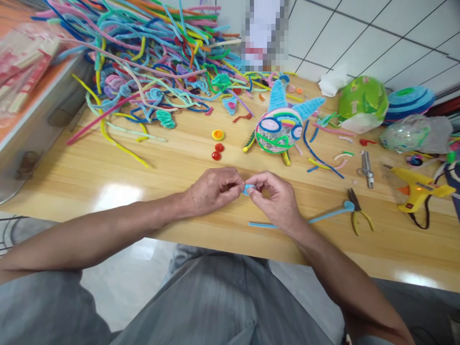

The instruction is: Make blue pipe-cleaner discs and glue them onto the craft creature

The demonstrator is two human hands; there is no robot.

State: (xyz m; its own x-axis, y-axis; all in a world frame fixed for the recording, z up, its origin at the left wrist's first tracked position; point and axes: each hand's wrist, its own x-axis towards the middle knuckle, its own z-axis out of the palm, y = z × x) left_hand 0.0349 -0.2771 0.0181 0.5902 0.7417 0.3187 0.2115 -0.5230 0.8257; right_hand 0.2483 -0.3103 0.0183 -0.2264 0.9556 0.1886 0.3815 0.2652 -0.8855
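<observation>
Between my two hands is a small light-blue pipe cleaner coil (247, 189), held just above the wooden table. My right hand (276, 197) pinches it between thumb and fingers. From the other side, my left hand (214, 192) is closed in a pinch at the coil's edge; fingers hide most of it. A longer blue pipe cleaner (328, 215) with a curled end lies under my right wrist. Beyond my hands stands a round figure (275, 130) with blue ears, ringed eyes and yellow-tipped legs. Two red coils (216, 155) and a yellow-orange coil (217, 134) lie left of it.
A large heap of pipe cleaners (151, 62) covers the back left. Yellow-handled pliers (356, 213), a box cutter (367, 169) and a yellow glue gun (417, 187) lie at right. Behind them sit a green ball (362, 103) and a blue round piece (409, 103).
</observation>
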